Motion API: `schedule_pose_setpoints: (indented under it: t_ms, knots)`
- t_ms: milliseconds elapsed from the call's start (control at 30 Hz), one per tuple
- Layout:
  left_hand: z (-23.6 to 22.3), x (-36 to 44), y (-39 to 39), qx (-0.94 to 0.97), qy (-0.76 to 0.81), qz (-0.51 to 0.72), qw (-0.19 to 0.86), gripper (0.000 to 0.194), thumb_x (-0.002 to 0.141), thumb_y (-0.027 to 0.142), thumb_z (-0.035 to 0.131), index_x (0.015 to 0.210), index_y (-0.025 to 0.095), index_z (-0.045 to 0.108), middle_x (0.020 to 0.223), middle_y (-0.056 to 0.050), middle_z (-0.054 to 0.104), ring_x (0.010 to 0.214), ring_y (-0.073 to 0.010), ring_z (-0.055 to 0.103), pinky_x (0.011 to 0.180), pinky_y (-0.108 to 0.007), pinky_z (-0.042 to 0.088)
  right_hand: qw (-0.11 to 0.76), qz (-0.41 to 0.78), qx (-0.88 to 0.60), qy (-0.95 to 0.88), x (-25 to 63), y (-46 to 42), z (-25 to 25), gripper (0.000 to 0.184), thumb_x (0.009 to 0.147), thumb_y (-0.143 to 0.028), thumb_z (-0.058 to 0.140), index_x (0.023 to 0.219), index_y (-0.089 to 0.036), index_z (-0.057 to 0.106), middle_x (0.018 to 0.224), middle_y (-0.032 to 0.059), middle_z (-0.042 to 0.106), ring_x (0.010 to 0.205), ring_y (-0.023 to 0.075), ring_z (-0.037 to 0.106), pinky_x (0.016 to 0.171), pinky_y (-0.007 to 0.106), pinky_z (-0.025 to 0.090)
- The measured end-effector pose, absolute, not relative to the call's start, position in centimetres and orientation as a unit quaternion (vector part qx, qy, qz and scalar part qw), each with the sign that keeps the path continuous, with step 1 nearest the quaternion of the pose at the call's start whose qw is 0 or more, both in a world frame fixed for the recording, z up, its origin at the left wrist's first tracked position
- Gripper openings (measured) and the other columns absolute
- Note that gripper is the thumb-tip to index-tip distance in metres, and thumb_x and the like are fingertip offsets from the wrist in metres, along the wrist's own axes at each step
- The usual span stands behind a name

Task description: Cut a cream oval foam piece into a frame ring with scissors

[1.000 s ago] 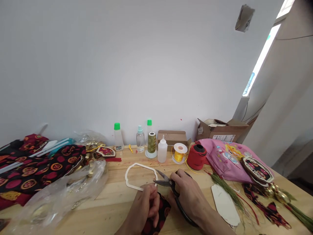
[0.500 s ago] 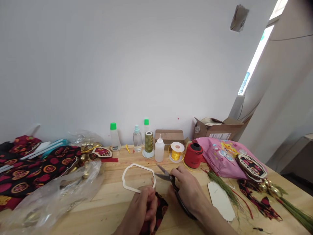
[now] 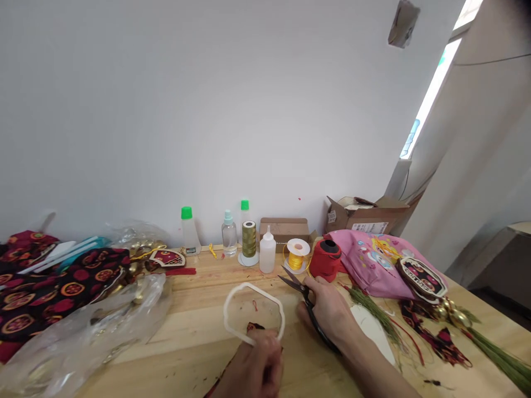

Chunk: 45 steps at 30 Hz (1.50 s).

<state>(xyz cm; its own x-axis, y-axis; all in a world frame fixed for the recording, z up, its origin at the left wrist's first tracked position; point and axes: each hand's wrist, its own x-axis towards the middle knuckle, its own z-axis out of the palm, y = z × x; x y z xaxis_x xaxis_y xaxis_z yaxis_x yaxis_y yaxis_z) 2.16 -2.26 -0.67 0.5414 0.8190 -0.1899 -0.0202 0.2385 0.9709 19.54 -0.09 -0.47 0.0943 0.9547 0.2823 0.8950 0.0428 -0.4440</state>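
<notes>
My left hand [image 3: 261, 359] is closed on the lower edge of a thin white frame [image 3: 227, 312] with a wavy outline, held up above the wooden table. A bit of dark patterned fabric [image 3: 254, 326] shows at the fingers, and most of it is hidden by the hand. Black-handled scissors [image 3: 306, 291] are gripped in my right hand [image 3: 332, 315], their blades slightly parted and pointing up and left, just right of the frame and apart from it. Partly behind my right forearm lies a white flat plaque [image 3: 372, 326].
Along the wall stand a squeeze bottle [image 3: 267, 253], a green thread spool [image 3: 249, 240], a yellow cord spool [image 3: 296, 257] and a red thread cone [image 3: 326, 261]. A pink bag [image 3: 373, 265] and green tassels [image 3: 375, 309] lie right. Clear plastic [image 3: 136, 320] and patterned fabric [image 3: 53, 293] spread left.
My left hand has moved right with the white frame, which is turned slightly. The fabric below that hand shows less. The scissors have moved up a little, away from the frame's edge.
</notes>
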Motion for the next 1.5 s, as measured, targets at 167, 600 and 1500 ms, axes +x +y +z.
schedule_pose_setpoints:
  t_ms: [167,600,1500]
  knots:
    - [-0.2,1.7,-1.5,0.447,0.291,0.310,0.787,0.030,0.069,0.036,0.035,0.043,0.022,0.029,0.025,0.011,0.022,0.022,-0.0035,0.015,0.025,-0.016,0.021,0.402,0.150,-0.603,-0.673,18.3,-0.1,-0.1,0.009,0.063,-0.018,0.051,0.071,-0.018,0.050,0.059,-0.0039,0.038,0.054,0.0104,0.036,0.048,0.020,0.026]
    - [-1.0,2.2,-1.1,0.510,0.251,0.313,0.761,0.020,0.063,0.030,0.047,0.049,0.018,0.041,0.032,0.008,0.033,0.027,-0.0033,0.024,0.029,-0.017,0.033,0.552,0.460,-0.408,-0.563,15.8,-1.4,1.3,0.028,0.070,-0.023,0.056,0.097,-0.016,0.050,0.060,-0.0045,0.049,0.051,0.0070,0.040,0.048,0.020,0.032]
    - [-1.5,2.7,-0.5,0.466,0.279,0.330,0.772,0.028,0.075,0.030,0.034,0.052,0.018,0.043,0.032,0.007,0.036,0.027,-0.0055,0.028,0.029,-0.016,0.031,0.497,0.300,-0.488,-0.652,16.0,-0.7,0.7,0.022,0.071,-0.022,0.050,0.092,-0.018,0.049,0.060,-0.0047,0.045,0.050,0.0081,0.042,0.048,0.019,0.035]
